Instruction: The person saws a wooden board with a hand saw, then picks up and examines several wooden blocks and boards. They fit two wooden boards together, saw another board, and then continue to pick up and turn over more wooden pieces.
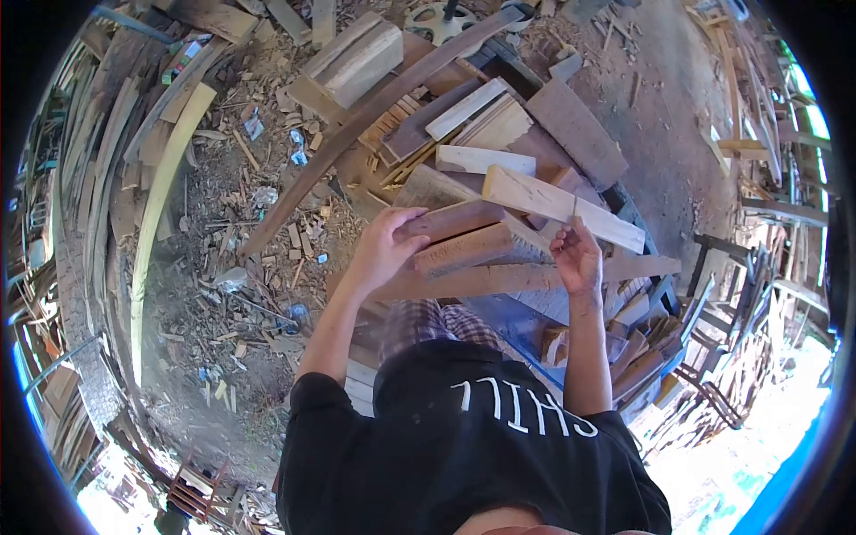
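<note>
My left hand (385, 248) has its thumb and fingers around the near end of a reddish-brown wooden block (459, 220). My right hand (580, 257) is closed in a pinch, with a thin pencil-like stick (575, 207) poking up from the fingertips. Its tip is against or just over a pale wooden block (535, 195), which lies slanted across other pieces. Just below the reddish-brown block is a second brown block (464, 251). A long brown board (499, 280) runs crosswise in front of my body.
More wood blocks (486, 160) are piled beyond my hands, with a wide brown plank (578, 134) at the right. A long curved beam (357, 125) crosses at the left. Wood chips and scraps (285, 241) litter the dirt floor. Stacked boards (116, 169) line the far left.
</note>
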`<state>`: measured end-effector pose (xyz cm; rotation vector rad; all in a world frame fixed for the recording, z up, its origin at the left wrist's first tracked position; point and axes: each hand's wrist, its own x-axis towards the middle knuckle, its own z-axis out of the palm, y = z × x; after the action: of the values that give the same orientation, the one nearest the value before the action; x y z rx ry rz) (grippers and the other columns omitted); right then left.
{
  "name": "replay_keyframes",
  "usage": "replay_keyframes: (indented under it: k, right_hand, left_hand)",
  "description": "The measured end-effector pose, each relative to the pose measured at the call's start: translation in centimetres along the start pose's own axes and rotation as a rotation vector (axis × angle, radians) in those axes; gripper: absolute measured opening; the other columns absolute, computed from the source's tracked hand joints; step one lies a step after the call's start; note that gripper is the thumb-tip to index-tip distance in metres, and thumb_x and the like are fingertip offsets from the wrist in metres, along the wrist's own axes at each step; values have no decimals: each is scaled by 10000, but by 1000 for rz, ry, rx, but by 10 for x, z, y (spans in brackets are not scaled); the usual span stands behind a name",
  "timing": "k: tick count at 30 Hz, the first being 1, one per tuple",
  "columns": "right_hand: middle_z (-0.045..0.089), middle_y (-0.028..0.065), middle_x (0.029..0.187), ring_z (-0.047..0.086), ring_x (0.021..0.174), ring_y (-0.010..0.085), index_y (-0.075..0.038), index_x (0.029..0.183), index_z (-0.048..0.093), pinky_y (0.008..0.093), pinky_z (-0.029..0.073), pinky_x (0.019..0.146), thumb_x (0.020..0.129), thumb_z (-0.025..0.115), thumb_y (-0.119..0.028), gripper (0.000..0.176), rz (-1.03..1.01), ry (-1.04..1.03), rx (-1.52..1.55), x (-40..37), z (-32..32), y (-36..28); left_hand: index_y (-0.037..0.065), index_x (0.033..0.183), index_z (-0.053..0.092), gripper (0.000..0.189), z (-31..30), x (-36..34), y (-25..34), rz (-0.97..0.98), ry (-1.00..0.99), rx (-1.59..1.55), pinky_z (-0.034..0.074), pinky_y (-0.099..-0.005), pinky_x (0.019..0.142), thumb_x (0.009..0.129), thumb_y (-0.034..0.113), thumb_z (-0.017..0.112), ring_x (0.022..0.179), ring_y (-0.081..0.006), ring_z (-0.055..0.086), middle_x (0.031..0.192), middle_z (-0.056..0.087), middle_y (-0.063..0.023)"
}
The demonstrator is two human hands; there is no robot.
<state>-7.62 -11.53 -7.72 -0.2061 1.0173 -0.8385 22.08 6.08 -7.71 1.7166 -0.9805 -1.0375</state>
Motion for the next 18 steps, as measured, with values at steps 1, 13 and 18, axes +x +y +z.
replay_keyframes:
  k: [1,13,18]
  right_hand:
    - [584,58,808,556,747,160,-42,970,606,293,467,661,878,676,-159,164,-6,2,-13,-1,2,0]
    - [597,18,764,564,730,150,-79,896,630,284,452,653,856,691,-178,123,-139,3,102,-36,-53,-25]
    - [598,-5,747,566,678,131,-106,910,633,288,452,632,854,662,-150,77,-216,155,44,-57,-97,-19]
  left_hand:
    - [51,1184,618,456,-1,2,2,47,21,109,472,-336,865,788,239,744,980,-254,610,1047,619,-122]
    - [199,1499,165,1165,57,-1,70,299,-78,925,225,-545,1038,586,401,861,1244,-402,359,1347,364,-194]
    - [281,1510,131,1163,65,4,56,279,-105,994,295,-539,987,595,288,849,1207,-400,402,1328,393,-213]
